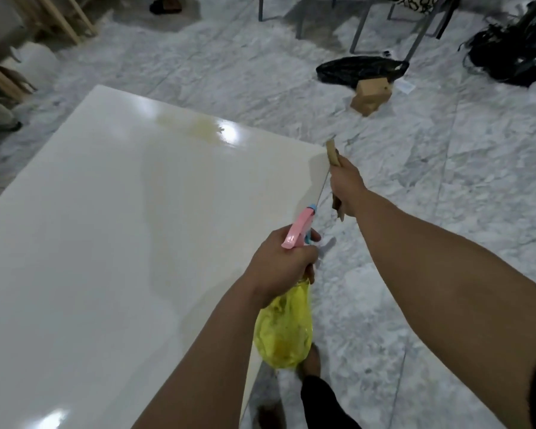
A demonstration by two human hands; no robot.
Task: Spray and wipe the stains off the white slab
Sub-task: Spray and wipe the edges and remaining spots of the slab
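Note:
A large glossy white slab point(112, 218) fills the left of the view. A yellowish-brown stain point(195, 126) lies near its far edge. My left hand point(280, 263) grips the neck of a yellow spray bottle point(283, 331) with a pink and blue trigger head point(300, 230), held just off the slab's right edge with the nozzle pointing away towards the far end. Further ahead, my right hand point(345, 184) grips a brownish cloth or paper wad point(333, 153) beside the slab's far right corner.
The floor is grey-white marble point(430, 181). A small cardboard box point(370, 97) and a black bag point(361, 69) lie beyond the slab. Metal chair legs point(361, 29) and black cables point(514, 57) stand at the back right, wooden frames point(59, 20) at the back left. My foot point(311, 360) is below the bottle.

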